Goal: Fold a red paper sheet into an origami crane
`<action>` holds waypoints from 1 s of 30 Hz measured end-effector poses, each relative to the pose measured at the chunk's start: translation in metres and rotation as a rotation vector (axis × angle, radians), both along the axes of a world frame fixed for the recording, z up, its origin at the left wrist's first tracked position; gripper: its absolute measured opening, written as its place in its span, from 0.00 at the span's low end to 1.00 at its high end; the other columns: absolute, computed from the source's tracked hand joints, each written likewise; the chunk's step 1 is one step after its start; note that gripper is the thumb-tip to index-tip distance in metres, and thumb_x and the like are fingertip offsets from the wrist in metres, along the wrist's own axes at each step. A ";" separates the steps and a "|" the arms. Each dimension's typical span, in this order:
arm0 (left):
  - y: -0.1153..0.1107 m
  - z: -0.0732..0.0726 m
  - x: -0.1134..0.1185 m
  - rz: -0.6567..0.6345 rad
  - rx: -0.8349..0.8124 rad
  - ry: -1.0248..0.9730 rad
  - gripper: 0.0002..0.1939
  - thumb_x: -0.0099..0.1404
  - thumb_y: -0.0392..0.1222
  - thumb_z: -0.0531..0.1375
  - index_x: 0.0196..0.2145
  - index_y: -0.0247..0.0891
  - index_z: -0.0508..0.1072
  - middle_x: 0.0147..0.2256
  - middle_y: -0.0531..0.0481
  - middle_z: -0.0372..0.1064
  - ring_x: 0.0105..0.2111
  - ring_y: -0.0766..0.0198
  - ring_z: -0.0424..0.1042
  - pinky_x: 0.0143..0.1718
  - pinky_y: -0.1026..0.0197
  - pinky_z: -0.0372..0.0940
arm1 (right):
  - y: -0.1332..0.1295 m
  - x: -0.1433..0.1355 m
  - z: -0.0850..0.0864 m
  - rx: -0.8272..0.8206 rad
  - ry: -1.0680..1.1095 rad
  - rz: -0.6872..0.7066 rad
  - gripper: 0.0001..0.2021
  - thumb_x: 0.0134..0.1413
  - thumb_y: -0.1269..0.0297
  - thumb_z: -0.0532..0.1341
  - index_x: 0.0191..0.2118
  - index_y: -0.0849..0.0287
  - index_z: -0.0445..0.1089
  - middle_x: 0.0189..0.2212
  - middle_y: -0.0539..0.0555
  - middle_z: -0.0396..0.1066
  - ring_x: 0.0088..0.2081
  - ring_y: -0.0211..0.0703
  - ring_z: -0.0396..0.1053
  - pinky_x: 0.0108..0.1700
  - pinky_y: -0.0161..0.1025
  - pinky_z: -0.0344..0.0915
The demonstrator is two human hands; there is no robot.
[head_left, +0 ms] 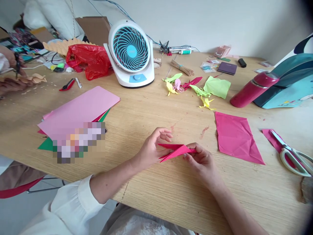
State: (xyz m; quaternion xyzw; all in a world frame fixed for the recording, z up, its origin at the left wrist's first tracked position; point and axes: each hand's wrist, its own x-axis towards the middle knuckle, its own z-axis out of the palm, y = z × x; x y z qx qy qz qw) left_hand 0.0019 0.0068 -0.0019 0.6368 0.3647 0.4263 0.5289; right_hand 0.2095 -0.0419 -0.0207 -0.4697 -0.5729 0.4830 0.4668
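Note:
A folded piece of pink-red paper [177, 150] is held above the table in front of me, its two pointed flaps spread apart toward the left. My right hand [201, 160] pinches its narrow right end between thumb and fingers. At the left end is my left hand [153, 147], fingers apart and raised, with the thumb reaching in between the two flaps. Right of my hands lies a creased pink paper sheet [237, 137]. Beyond it, scissors [290, 153] with pale handles rest partly on a pink paper strip [271, 138].
Folded paper cranes [206, 103] and a light green sheet [216, 86] lie farther back. A fan [132, 52], a red plastic bag [89, 60] and a stack of coloured paper [83, 107] are leftward. A red bottle [254, 89] leans right. Another person's hand [12, 62] shows far left.

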 end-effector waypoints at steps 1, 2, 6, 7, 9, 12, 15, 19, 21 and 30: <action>0.000 0.001 -0.002 -0.008 0.087 0.039 0.28 0.57 0.39 0.71 0.53 0.41 0.66 0.48 0.45 0.70 0.45 0.62 0.73 0.45 0.60 0.70 | 0.000 0.002 0.000 -0.005 -0.009 0.006 0.08 0.62 0.57 0.64 0.41 0.55 0.71 0.32 0.52 0.74 0.34 0.42 0.71 0.39 0.39 0.68; 0.001 0.003 -0.003 -0.028 0.178 0.086 0.29 0.58 0.36 0.70 0.55 0.42 0.65 0.49 0.45 0.70 0.45 0.62 0.73 0.47 0.59 0.70 | 0.001 0.003 -0.001 -0.004 -0.014 0.011 0.09 0.62 0.57 0.64 0.44 0.54 0.71 0.33 0.52 0.74 0.35 0.42 0.71 0.40 0.39 0.68; 0.002 0.009 -0.006 -0.143 0.495 0.242 0.27 0.60 0.26 0.62 0.56 0.42 0.66 0.51 0.45 0.69 0.52 0.59 0.70 0.54 0.55 0.67 | 0.004 0.009 -0.002 0.035 -0.024 -0.037 0.19 0.61 0.58 0.64 0.56 0.51 0.64 0.36 0.51 0.71 0.34 0.41 0.69 0.39 0.40 0.68; 0.002 0.010 -0.006 -0.158 0.538 0.260 0.25 0.61 0.26 0.61 0.55 0.42 0.67 0.50 0.44 0.69 0.52 0.58 0.69 0.54 0.54 0.66 | 0.005 0.011 -0.002 0.053 -0.028 -0.055 0.21 0.62 0.57 0.64 0.58 0.51 0.63 0.35 0.51 0.70 0.33 0.41 0.68 0.38 0.40 0.68; 0.002 0.010 -0.005 -0.174 0.568 0.272 0.21 0.63 0.29 0.61 0.53 0.41 0.69 0.48 0.44 0.70 0.50 0.58 0.70 0.51 0.55 0.68 | 0.007 0.015 -0.002 0.096 -0.042 -0.085 0.21 0.62 0.57 0.63 0.58 0.51 0.62 0.33 0.50 0.68 0.32 0.41 0.66 0.36 0.40 0.67; 0.002 0.008 -0.006 -0.198 0.575 0.300 0.17 0.65 0.29 0.58 0.51 0.40 0.69 0.44 0.45 0.70 0.46 0.60 0.70 0.47 0.58 0.69 | 0.009 0.020 0.003 0.160 -0.100 -0.083 0.17 0.64 0.58 0.61 0.55 0.51 0.63 0.31 0.49 0.66 0.32 0.41 0.65 0.36 0.40 0.66; 0.001 0.005 -0.007 -0.225 0.620 0.403 0.18 0.65 0.27 0.56 0.51 0.40 0.70 0.43 0.46 0.70 0.45 0.61 0.70 0.49 0.58 0.68 | 0.009 0.023 0.009 0.196 -0.218 -0.014 0.12 0.65 0.60 0.60 0.52 0.51 0.64 0.32 0.49 0.67 0.32 0.41 0.66 0.37 0.40 0.66; 0.000 0.002 -0.007 -0.213 0.711 0.549 0.15 0.66 0.28 0.56 0.49 0.37 0.73 0.41 0.46 0.68 0.41 0.62 0.70 0.46 0.61 0.67 | 0.006 0.022 0.013 0.175 -0.390 0.077 0.08 0.66 0.63 0.58 0.49 0.53 0.66 0.33 0.51 0.71 0.34 0.42 0.69 0.37 0.40 0.67; 0.000 0.000 -0.006 -0.197 0.757 0.580 0.10 0.68 0.32 0.57 0.46 0.37 0.74 0.41 0.45 0.68 0.40 0.62 0.69 0.45 0.61 0.67 | 0.006 0.021 0.013 0.180 -0.456 0.114 0.07 0.67 0.64 0.57 0.48 0.54 0.67 0.35 0.52 0.73 0.35 0.43 0.71 0.38 0.40 0.68; 0.001 -0.007 -0.004 -0.339 0.831 0.682 0.04 0.71 0.35 0.57 0.41 0.36 0.73 0.39 0.45 0.72 0.39 0.60 0.69 0.43 0.58 0.66 | 0.005 0.023 0.018 0.322 -0.658 0.219 0.16 0.66 0.73 0.53 0.55 0.52 0.69 0.43 0.58 0.69 0.42 0.46 0.70 0.44 0.44 0.69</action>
